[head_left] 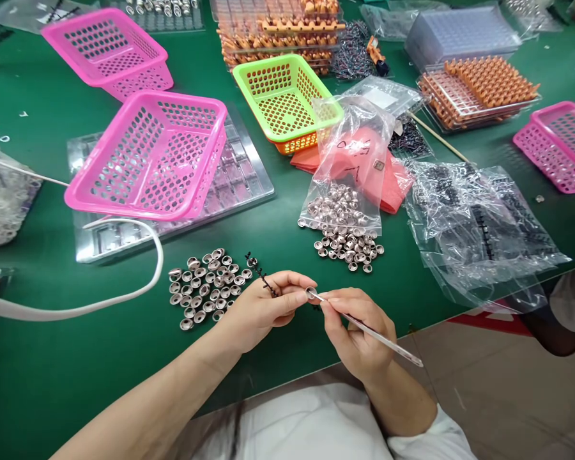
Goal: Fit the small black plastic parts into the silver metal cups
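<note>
Above the table's front edge, my left hand [268, 300] is closed, pinching a small round metal cup [311, 292] between thumb and fingers. A black plastic sprue with short side stubs [263, 276] sticks out of the same hand. My right hand [361, 329] grips a slim, flat metal tool [383, 340], its tip at the little cup and its far end slanting down to the right. Left of my hands lies a spread of similar metal cups [206, 287]. A heap of more cups [349, 246] spills from a clear plastic bag [354, 121] beyond them.
Pink baskets [146, 207] stand at left on a clear tray [263, 185]; a green basket [287, 137] is behind. Bagged black parts [483, 223] lie right. Orange parts [493, 80] fill trays at the back. A white cable [138, 291] curves in from the left.
</note>
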Demonstrator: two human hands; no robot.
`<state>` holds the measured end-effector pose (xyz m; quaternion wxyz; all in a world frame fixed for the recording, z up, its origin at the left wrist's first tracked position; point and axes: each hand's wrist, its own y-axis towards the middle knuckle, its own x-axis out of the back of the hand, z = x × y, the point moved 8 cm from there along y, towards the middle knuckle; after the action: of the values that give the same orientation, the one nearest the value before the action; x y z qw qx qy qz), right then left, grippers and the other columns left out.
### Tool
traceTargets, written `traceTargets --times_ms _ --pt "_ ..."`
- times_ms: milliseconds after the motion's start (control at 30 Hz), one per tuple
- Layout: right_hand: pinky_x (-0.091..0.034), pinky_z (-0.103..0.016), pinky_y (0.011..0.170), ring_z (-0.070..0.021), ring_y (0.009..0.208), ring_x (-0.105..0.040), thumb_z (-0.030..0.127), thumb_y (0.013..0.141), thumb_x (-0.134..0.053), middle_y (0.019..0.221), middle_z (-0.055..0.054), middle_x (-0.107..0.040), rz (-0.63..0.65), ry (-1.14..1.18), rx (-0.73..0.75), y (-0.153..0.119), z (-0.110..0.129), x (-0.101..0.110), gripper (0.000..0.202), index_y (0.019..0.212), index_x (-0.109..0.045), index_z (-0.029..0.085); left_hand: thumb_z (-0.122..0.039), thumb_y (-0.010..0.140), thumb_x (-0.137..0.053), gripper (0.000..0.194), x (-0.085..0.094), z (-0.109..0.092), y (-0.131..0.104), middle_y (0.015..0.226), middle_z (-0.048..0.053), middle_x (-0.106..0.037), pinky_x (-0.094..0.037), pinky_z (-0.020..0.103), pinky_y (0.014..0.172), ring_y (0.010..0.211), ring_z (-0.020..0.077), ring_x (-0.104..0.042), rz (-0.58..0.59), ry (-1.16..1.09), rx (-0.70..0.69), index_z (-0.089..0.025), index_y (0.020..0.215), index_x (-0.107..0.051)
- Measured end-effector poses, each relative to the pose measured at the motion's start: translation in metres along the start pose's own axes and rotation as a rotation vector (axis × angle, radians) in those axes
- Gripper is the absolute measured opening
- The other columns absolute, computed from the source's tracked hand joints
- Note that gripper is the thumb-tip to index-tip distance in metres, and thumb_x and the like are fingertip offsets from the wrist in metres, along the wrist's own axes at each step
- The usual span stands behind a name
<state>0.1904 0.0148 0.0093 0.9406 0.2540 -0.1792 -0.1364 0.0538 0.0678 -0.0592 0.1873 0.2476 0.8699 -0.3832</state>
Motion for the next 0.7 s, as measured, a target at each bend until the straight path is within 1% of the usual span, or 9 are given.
traceTargets --times_ms 100,200,400,700 --pt "-0.065 -0.032 0.07 -0.0179 0.083 -0.076 0.003 0.086 -0.068 0.092 -0.003 -0.076 -0.001 0.003 -0.011 0.0 -0.0006 -0.0003 0.031 0.107 -0.062 0.024 -0.035 0.072 -0.089 0.032 0.0007 0.0008 -0.0005 0.074 -0.001 -0.062 -0.019 0.018 0.045 0.048 0.0013 -0.034 -0.012 -0.008 0.008 -0.015 0.092 -0.075" --pt "-0.065 -0.032 0.069 -0.0177 0.083 -0.076 0.004 0.086 -0.067 0.093 -0.003 -0.076 0.008 0.014 -0.025 -0.0008 -0.0018 -0.0005 0.031 0.109 -0.062 0.025 -0.034 0.073 -0.089 0.03 0.0007 0.0005 -0.0002 0.073 -0.001 -0.062 -0.019 0.017 0.045 0.049 0.001 -0.034 0.0 -0.014 -0.002 -0.015 0.092 -0.075" --pt "-0.065 -0.034 0.07 -0.0186 0.085 -0.075 -0.001 0.084 -0.067 0.095 -0.005 -0.076 0.013 0.047 -0.022 -0.0001 -0.0004 0.0009 0.037 0.111 -0.062 0.024 -0.034 0.075 -0.088 0.029 0.002 0.0018 0.0014 0.076 0.001 -0.065 -0.02 0.018 0.045 0.048 0.0009 -0.035 0.016 -0.013 -0.009 -0.016 0.094 -0.076" --pt "-0.066 -0.032 0.07 -0.0177 0.085 -0.075 -0.001 0.083 -0.068 0.094 -0.005 -0.075 0.012 0.04 -0.022 0.003 0.0009 0.0007 0.035 0.108 -0.062 0.022 -0.034 0.075 -0.088 0.029 -0.0017 -0.0018 0.0003 0.071 0.0 -0.064 -0.019 0.018 0.045 0.048 0.0013 -0.035 0.023 -0.019 -0.015 -0.015 0.093 -0.076"
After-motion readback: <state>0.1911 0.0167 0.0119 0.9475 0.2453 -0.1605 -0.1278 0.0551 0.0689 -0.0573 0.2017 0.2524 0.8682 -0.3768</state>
